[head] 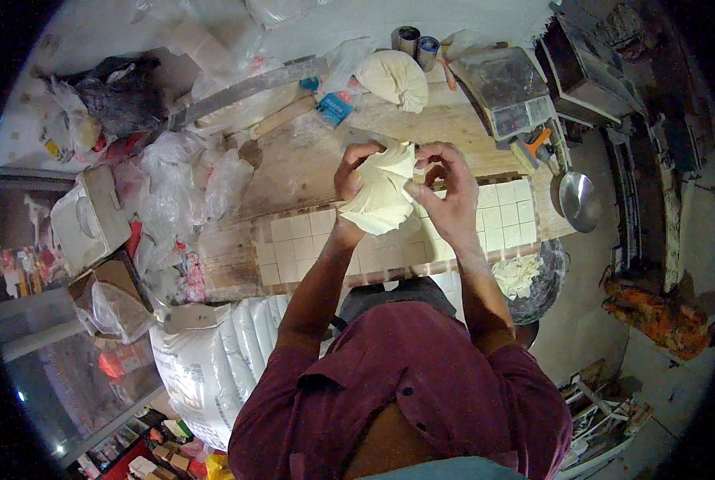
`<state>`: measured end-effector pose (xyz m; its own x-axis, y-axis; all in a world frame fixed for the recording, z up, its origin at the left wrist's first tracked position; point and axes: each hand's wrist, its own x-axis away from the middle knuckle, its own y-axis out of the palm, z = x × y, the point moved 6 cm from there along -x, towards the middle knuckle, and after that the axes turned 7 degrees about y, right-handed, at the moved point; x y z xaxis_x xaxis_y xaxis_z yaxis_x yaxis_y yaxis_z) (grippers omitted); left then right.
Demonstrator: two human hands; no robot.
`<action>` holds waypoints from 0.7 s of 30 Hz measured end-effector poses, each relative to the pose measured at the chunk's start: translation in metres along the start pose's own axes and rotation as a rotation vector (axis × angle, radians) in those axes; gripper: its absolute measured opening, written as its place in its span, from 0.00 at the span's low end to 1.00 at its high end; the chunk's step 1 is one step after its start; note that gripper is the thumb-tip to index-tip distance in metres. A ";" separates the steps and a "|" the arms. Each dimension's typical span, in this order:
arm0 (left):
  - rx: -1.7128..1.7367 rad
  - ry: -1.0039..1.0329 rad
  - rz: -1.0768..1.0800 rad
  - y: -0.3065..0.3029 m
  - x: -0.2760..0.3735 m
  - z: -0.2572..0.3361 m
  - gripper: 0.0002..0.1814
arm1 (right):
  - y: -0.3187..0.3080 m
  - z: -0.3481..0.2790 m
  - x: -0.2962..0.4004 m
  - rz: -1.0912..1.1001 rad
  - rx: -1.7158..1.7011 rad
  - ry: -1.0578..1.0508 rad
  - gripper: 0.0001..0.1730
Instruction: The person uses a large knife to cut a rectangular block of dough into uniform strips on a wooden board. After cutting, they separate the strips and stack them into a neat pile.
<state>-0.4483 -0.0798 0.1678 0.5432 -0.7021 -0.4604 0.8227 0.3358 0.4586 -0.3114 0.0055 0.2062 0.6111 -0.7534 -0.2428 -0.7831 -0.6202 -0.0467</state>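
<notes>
In front of my chest, above the wooden worktable (309, 162), is a fanned stack of thin, pale dough sheets (381, 192). My left hand (353, 171) grips its left side, fingers curled over the upper edge. At the right edge of the stack, the thumb and fingers of my right hand (450, 195) pinch the sheets; exactly how many sheets they hold cannot be seen. Below both hands lies a long block of pale square-cut dough pieces (507, 210), set in rows near the table's front edge. My forearms and the raised stack hide part of these rows.
Clear plastic bags (174, 180) crowd the table's left end. A blue packet (333, 109), a pale bundle (393, 78) and a metal can (405, 41) stand behind. Rightward are an orange-handled brush (534, 147), a shiny metal bowl (579, 201) and a basin (549, 288) holding dough scraps.
</notes>
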 end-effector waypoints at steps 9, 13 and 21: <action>0.516 -0.236 0.110 0.005 0.011 -0.013 0.24 | 0.012 0.009 0.009 -0.059 0.096 0.118 0.38; 0.053 -0.117 0.002 0.002 0.009 -0.003 0.21 | 0.013 0.004 0.004 -0.060 0.150 0.031 0.54; -0.063 -0.282 0.050 0.005 0.005 -0.007 0.19 | 0.018 0.032 0.004 -0.165 0.000 0.144 0.67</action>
<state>-0.4405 -0.0774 0.1628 0.5231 -0.8272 -0.2051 0.8093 0.4067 0.4238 -0.3270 -0.0022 0.1730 0.7414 -0.6648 -0.0911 -0.6708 -0.7379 -0.0748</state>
